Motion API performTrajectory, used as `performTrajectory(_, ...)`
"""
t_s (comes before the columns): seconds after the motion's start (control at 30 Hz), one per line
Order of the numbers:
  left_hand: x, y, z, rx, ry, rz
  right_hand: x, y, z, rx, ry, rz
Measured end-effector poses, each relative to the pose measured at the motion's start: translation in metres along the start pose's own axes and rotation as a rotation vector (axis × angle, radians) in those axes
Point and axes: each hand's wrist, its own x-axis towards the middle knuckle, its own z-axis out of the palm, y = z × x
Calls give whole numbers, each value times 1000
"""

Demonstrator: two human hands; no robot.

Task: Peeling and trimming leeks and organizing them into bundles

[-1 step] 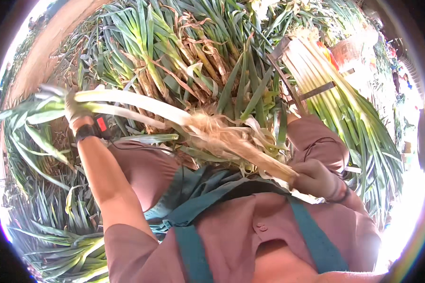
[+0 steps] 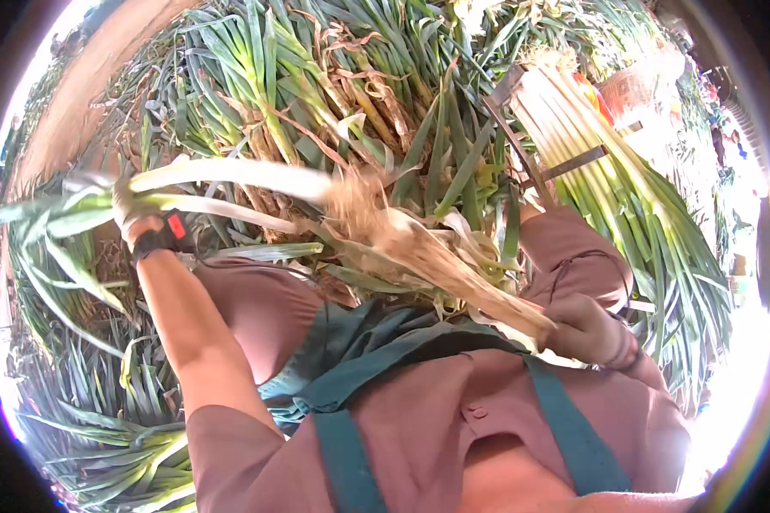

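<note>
At the left, my left hand [image 2: 135, 214] is closed round the leek [image 2: 231, 173] where its white stem meets the green leaves. A second, thinner white stem [image 2: 222, 208] runs from the same hand below it. The leek's root end, blurred by motion, points toward the middle. My right hand [image 2: 586, 332], at the lower right, is closed on the end of a long strip of dry brown outer leaf [image 2: 462, 278]. That strip stretches back to the leek's roots; whether it is still attached there I cannot tell.
Unpeeled leeks [image 2: 359, 94] lie heaped in front of me. At the right, cleaned leeks [image 2: 590, 145] rest side by side in a metal frame [image 2: 522, 141]. More leeks [image 2: 120, 436] lie at the lower left, and peeled scraps [image 2: 479, 248] gather near my lap.
My right hand has moved slightly right and down, drawing the dry leaf strip with it. My left hand and the leek have shifted a little to the left.
</note>
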Motion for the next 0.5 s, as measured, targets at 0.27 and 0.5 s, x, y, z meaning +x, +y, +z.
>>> performTrajectory(0.27,-24,50,2,51,-42,119,59,-7,-12,-1099,540,-367)
performTrajectory(0.5,-90,93,8,40,-202,232,144,-89,24,-573,645,-948)
